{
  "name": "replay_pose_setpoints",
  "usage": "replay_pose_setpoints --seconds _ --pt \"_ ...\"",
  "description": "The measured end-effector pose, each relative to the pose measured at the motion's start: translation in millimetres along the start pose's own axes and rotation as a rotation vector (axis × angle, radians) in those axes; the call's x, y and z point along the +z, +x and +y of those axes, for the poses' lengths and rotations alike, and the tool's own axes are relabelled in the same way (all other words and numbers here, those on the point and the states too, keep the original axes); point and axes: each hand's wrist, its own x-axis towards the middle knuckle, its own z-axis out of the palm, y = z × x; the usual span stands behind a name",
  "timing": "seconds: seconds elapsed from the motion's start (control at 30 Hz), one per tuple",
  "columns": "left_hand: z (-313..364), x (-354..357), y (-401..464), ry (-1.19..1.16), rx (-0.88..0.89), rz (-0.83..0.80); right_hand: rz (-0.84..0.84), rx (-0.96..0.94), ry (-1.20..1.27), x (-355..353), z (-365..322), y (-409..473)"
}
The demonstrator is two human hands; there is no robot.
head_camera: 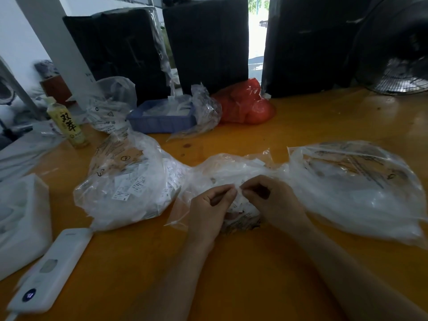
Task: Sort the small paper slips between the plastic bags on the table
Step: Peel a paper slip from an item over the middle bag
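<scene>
Left hand (212,206): fingers curled, pinching a paper slip (238,201), centre frame.
Right hand (269,198): pinching the same slip.
Middle bag (231,169): beneath hands.
Left bag (129,181), right bag (356,188): flanking on the table (231,274).
Risk: thin slips may cling together, landing two in one bag.

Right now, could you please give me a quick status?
Both hands pinching a paper slip. Over the middle bag. Nothing in the way.

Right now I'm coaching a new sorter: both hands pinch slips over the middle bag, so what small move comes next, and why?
Probably separate one paper slip between the left hand and right hand: both pinch it above the middle bag.
</scene>
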Motion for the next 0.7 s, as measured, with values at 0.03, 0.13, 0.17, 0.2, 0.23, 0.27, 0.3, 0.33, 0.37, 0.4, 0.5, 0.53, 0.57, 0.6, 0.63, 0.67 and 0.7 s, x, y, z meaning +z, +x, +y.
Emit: replay_pose_setpoints --seconds 0.03,0.13,0.17,0.2,0.23,0.27,0.3,0.33,0.37,0.4,0.5,0.53,0.57,0.6,0.63,0.67,0.7 --pt "0 0 0 0.026 0.013 -0.011 0.042 0.022 0.016 -1 1 1" --pt "3 1 -1 0.154 0.097 0.001 0.132 0.067 0.077 -5 3 3" --pt "6 0 -1 0.235 0.157 0.033 0.158 0.065 0.073 -8 2 4" --pt "11 -2 -1 0.317 0.235 0.075 0.2 0.061 0.059 -12 2 5" --pt "18 -7 -2 0.384 0.322 0.138 0.266 0.045 0.02 -18 1 6" --pt "27 -15 -1 0.438 0.416 0.234 0.356 0.013 -0.059 -27 1 7" --pt "37 -27 2 0.486 0.514 0.361 0.448 -0.021 -0.179 -37 3 9" --pt "47 -42 6 0.542 0.6 0.503 0.517 -0.032 -0.318 -48 6 10" --pt "57 -61 11 0.603 0.646 0.635 0.55 0.009 -0.456 -60 12 11" --pt "67 -81 16 0.666 0.643 0.738 0.536 0.104 -0.58 -72 20 12" --pt "78 -132 28 0.879 0.407 0.831 0.263 0.443 -0.856 -96 44 12" --pt "77 -141 32 0.948 0.304 0.8 0.162 0.502 -0.898 -98 47 11" --pt "74 -146 36 1.016 0.222 0.75 0.096 0.541 -0.904 -98 49 9" --pt "72 -148 40 1.077 0.171 0.693 0.06 0.575 -0.883 -98 49 9" --pt "69 -147 43 1.122 0.148 0.641 0.04 0.609 -0.86 -96 49 9" --pt "68 -145 46 1.151 0.151 0.599 0.032 0.636 -0.852 -95 48 11" --pt "68 -142 49 1.166 0.174 0.567 0.036 0.655 -0.853 -94 47 12"
